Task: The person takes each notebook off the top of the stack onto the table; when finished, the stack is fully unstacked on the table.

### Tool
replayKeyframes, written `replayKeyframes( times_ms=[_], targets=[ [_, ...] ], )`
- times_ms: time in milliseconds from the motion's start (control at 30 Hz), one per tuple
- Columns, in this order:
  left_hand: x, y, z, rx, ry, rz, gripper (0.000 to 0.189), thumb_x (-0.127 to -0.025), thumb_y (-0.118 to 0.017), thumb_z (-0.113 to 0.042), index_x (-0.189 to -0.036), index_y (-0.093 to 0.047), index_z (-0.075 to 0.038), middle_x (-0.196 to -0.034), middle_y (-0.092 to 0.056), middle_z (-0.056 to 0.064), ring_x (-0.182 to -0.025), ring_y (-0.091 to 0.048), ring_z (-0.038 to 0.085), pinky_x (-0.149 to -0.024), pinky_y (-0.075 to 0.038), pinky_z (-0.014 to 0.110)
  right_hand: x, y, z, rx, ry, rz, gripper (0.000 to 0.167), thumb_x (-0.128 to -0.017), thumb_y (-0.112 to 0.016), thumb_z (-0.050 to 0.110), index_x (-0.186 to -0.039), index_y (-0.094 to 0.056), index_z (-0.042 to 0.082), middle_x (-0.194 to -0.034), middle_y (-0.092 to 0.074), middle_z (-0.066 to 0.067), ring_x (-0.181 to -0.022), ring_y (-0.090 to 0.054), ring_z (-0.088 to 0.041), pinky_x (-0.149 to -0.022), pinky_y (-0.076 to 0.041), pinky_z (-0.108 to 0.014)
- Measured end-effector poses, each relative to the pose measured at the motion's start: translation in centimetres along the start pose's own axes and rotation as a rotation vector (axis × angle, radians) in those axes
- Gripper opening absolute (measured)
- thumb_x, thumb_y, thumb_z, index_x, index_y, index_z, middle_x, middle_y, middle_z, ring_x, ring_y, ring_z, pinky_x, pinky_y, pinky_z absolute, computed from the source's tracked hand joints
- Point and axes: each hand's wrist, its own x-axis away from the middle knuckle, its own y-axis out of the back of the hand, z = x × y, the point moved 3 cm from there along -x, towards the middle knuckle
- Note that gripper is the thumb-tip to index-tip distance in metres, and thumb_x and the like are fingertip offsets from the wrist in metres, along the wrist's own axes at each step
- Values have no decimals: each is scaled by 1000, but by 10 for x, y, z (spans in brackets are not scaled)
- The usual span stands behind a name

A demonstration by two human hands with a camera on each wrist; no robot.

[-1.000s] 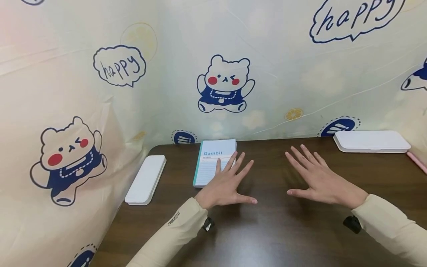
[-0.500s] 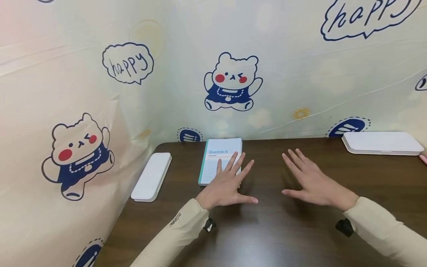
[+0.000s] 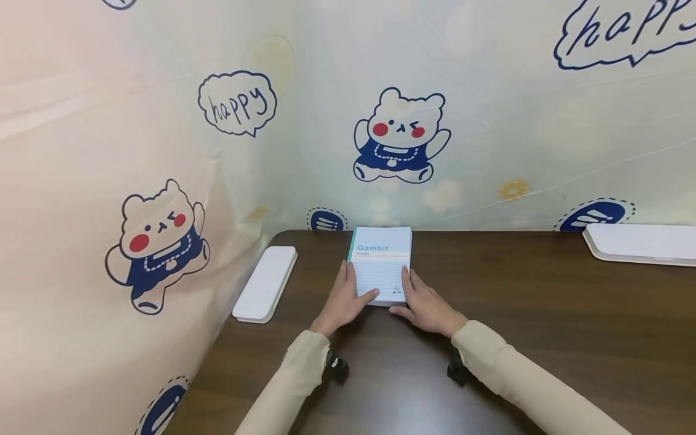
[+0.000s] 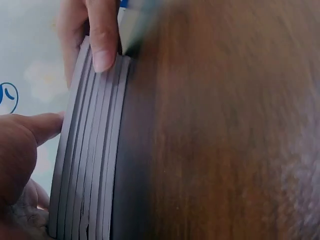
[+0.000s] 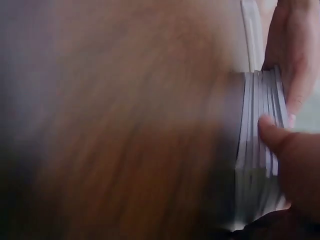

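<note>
Left hand [image 3: 341,306] and right hand [image 3: 429,309] grip opposite sides of the notebook stack [image 3: 382,269], frame centre; white case [image 3: 266,283] at left.

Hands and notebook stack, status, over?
Left hand, right hand touching opposite sides of rectangular, pale-blue paper notebook stack. Whether lifted, unclear. Nothing visible in the way.

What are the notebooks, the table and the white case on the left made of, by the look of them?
Notebooks: likely paper, from the thin stacked layers in both wrist views; the printed cover looks smooth, perhaps card.
Table: dark brown wood grain with a soft sheen; solid wood or laminate, I can't tell.
Case: probably plastic, given its smooth, plain white surface and rounded corners.
</note>
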Motion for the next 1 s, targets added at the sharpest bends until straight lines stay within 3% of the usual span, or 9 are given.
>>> replayKeyframes(
  times_ms=[133, 267, 467, 633, 700, 800, 900, 1000],
  targets=[
    [1, -3, 3, 49, 8, 1, 96, -91, -62, -46, -151, -9, 7, -160, -1, 26, -150, -7, 35, -120, -22, 48, -3, -5, 2, 33, 77, -89, 80, -92, -65, 20, -142, -19, -23, -144, -28, -45, -127, -46, -49, -98, -47, -54],
    [0, 1, 2, 53, 14, -13, 93, -91, -63, -41, -151, -11, 8, -160, -4, 27, -149, -12, 36, -119, -24, 49, -5, -5, 3, 41, 104, -113, 78, -92, -65, 20, -141, -22, -23, -141, -30, -46, -126, -47, -50, -97, -48, -54],
    [-4, 10, -3, 78, -3, -129, 74, -91, -67, -23, -146, -30, 8, -150, -36, 24, -131, -48, 34, -108, -42, 47, -7, -7, 3, 73, 115, -121, 79, -91, -67, 20, -139, -23, -25, -140, -32, -47, -126, -46, -52, -96, -48, -54],
    [0, 15, -6, 97, 22, -214, 73, -86, -73, -20, -143, -37, 8, -152, -36, 24, -135, -45, 36, -109, -41, 47, -9, -9, 4, 85, 141, -151, 79, -89, -68, 19, -138, -25, -26, -144, -30, -43, -125, -49, -48, -95, -50, -50],
    [2, 20, -10, 156, 49, -269, 66, -86, -72, -16, -141, -42, 6, -150, -40, 22, -134, -46, 34, -109, -41, 46, -9, -9, 4, 89, 150, -163, 79, -89, -69, 18, -137, -26, -26, -144, -30, -43, -125, -49, -48, -95, -50, -49],
    [2, 28, -16, 318, 141, -322, 57, -88, -69, -9, -140, -47, 0, -144, -50, 18, -130, -51, 30, -107, -44, 45, -9, -8, 3, 74, 142, -160, 80, -89, -70, 18, -138, -25, -26, -144, -30, -42, -124, -49, -47, -95, -50, -49],
    [-2, 28, -16, 493, 250, -318, 54, -91, -64, -5, -142, -47, -5, -140, -54, 15, -122, -56, 26, -104, -47, 44, -9, -6, 1, 34, 100, -138, 83, -89, -69, 19, -141, -20, -23, -146, -28, -41, -127, -47, -48, -98, -48, -50],
    [-7, 27, -6, 632, 277, -321, 55, -90, -60, 3, -143, -45, -4, -139, -54, 17, -118, -57, 26, -101, -49, 41, -6, -5, -1, 17, 47, -103, 82, -90, -68, 19, -144, -18, -20, -147, -28, -41, -130, -44, -48, -99, -47, -52]
  ],
)
